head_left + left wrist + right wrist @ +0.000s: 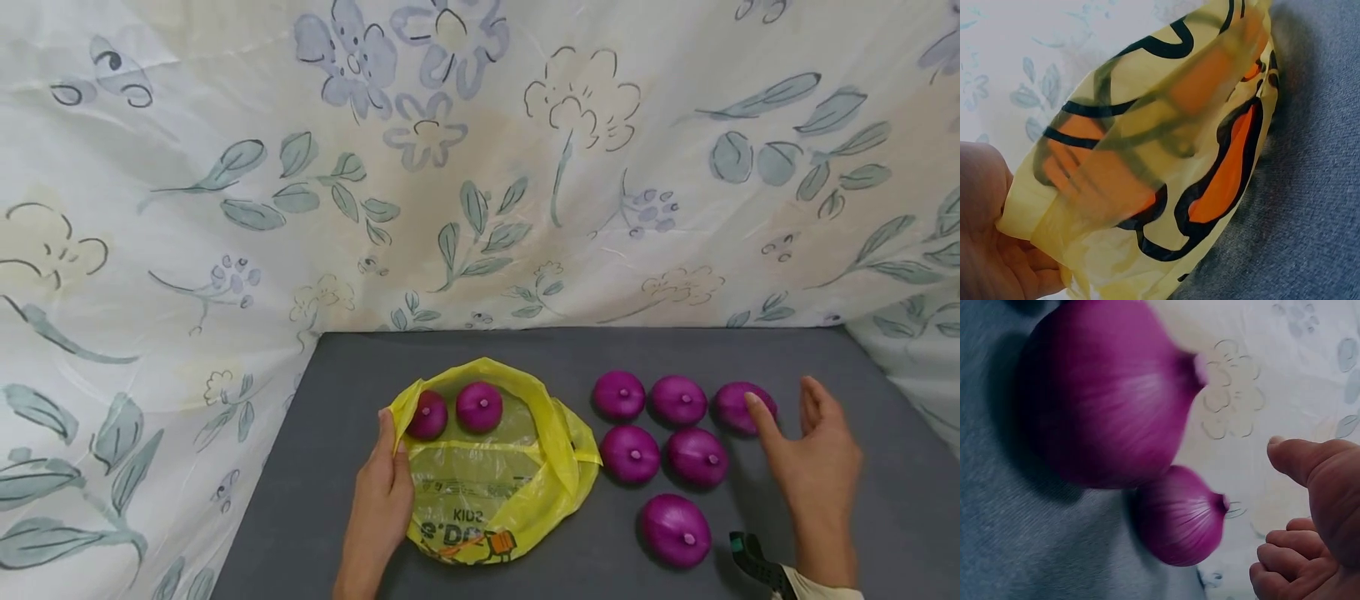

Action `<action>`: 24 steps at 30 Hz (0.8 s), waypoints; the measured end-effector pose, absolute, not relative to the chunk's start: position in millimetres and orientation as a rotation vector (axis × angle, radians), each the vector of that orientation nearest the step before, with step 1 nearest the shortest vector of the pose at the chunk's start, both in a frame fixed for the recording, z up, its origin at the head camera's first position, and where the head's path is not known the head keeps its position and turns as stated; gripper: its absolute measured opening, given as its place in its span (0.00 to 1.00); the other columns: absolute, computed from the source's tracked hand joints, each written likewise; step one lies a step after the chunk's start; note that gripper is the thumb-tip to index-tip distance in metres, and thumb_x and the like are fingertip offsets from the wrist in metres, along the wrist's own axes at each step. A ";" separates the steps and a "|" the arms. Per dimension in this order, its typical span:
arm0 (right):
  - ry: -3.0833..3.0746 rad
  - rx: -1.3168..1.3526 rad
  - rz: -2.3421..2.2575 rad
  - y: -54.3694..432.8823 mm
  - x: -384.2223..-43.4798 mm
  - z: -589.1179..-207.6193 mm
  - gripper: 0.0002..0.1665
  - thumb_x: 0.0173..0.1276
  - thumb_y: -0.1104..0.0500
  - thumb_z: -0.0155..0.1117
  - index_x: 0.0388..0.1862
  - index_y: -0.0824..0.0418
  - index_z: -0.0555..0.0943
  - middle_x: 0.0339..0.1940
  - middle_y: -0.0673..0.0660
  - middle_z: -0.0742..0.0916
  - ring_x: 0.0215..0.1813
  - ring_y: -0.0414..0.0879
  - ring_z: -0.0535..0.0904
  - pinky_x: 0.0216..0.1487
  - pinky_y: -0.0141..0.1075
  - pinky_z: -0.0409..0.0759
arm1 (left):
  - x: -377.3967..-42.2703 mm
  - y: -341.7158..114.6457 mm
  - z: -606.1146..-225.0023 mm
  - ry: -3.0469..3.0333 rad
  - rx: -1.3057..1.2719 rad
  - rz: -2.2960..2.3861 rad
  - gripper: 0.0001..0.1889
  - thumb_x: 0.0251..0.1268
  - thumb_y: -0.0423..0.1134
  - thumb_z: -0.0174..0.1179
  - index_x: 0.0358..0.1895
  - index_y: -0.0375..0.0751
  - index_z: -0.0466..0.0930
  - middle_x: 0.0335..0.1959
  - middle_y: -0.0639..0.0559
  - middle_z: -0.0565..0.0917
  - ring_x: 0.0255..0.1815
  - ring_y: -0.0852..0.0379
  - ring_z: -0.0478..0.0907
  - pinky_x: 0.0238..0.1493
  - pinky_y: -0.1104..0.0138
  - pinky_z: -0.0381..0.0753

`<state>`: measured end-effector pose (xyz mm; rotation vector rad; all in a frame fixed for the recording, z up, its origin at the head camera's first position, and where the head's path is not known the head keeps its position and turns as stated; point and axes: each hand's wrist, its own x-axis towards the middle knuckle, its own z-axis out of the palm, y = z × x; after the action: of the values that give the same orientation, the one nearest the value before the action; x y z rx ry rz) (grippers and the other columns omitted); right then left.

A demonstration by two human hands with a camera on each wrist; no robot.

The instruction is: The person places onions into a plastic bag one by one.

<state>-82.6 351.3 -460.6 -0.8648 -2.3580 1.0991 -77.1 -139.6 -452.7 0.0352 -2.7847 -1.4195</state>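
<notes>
My left hand (381, 493) grips the left side of a yellow plastic bag (573, 492), thumb at the rim, and the bag's mouth is spread wide. Inside it sit two red onions, one left (428, 415) and one right (479, 407). The left wrist view shows the bag's printed yellow wall (1110, 256) beside the hand. At the far right, my right hand (821, 471) holds nothing. Its thumb overlaps the rightmost onion (738, 407) in the head view. In the right wrist view, a gap separates the hand (1310, 531) from a large, close onion (1110, 394).
Several more onions lie on the dark grey table (360, 367), right of the bag; the nearest onion (676, 531) sits in front of the others. Floral cloth (480, 167) hangs behind the table and along its sides. A black strap (761, 567) is at the right wrist.
</notes>
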 end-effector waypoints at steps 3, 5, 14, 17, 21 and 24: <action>-2.422 -0.852 1.077 355.1 -84.0 -467.8 0.55 0.74 0.39 0.69 0.89 0.55 0.54 0.84 0.57 0.64 0.81 0.60 0.63 0.78 0.56 0.63 | -77.4 -139.6 -452.6 -2.782 0.037 -1.421 0.32 0.90 0.38 0.39 0.87 0.47 0.37 0.88 0.49 0.42 0.73 0.41 0.69 0.65 0.48 0.69; -2.465 -0.830 1.069 357.5 -85.7 -472.3 0.56 0.74 0.39 0.69 0.89 0.58 0.53 0.84 0.60 0.63 0.81 0.63 0.63 0.77 0.59 0.64 | -78.1 -139.8 -452.7 -2.774 0.040 -1.419 0.32 0.90 0.37 0.40 0.87 0.47 0.38 0.88 0.49 0.42 0.78 0.43 0.64 0.66 0.48 0.69; -2.577 -0.790 1.010 361.5 -90.3 -485.1 0.60 0.74 0.38 0.69 0.88 0.66 0.50 0.83 0.68 0.61 0.80 0.69 0.62 0.80 0.62 0.57 | -79.1 -140.2 -454.0 -2.769 0.019 -1.425 0.32 0.90 0.37 0.39 0.87 0.47 0.38 0.88 0.48 0.41 0.86 0.42 0.48 0.79 0.41 0.59; -2.602 -0.752 0.991 360.3 -92.2 -487.7 0.61 0.73 0.38 0.70 0.88 0.67 0.50 0.82 0.72 0.63 0.79 0.71 0.63 0.79 0.64 0.57 | -79.5 -139.7 -454.1 -2.762 0.018 -1.423 0.32 0.90 0.37 0.40 0.87 0.47 0.38 0.88 0.47 0.42 0.85 0.41 0.52 0.78 0.41 0.62; -2.637 -0.735 0.953 359.4 -95.3 -491.6 0.61 0.73 0.40 0.71 0.87 0.69 0.50 0.79 0.76 0.65 0.78 0.74 0.63 0.77 0.67 0.58 | -79.4 -139.3 -453.7 -2.765 0.006 -1.416 0.32 0.90 0.37 0.40 0.87 0.45 0.38 0.88 0.45 0.42 0.84 0.39 0.54 0.76 0.41 0.65; -2.643 -0.754 0.954 360.3 -97.1 -493.4 0.60 0.74 0.42 0.71 0.87 0.69 0.49 0.79 0.76 0.65 0.79 0.73 0.62 0.78 0.66 0.57 | -78.8 -139.6 -452.7 -2.766 -0.005 -1.413 0.32 0.90 0.37 0.39 0.87 0.44 0.38 0.87 0.44 0.43 0.84 0.38 0.52 0.75 0.40 0.65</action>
<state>-97.1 360.3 -493.4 -0.7537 -2.6431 0.9535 -78.8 -139.6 -452.7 -0.0049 -2.7665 -1.4131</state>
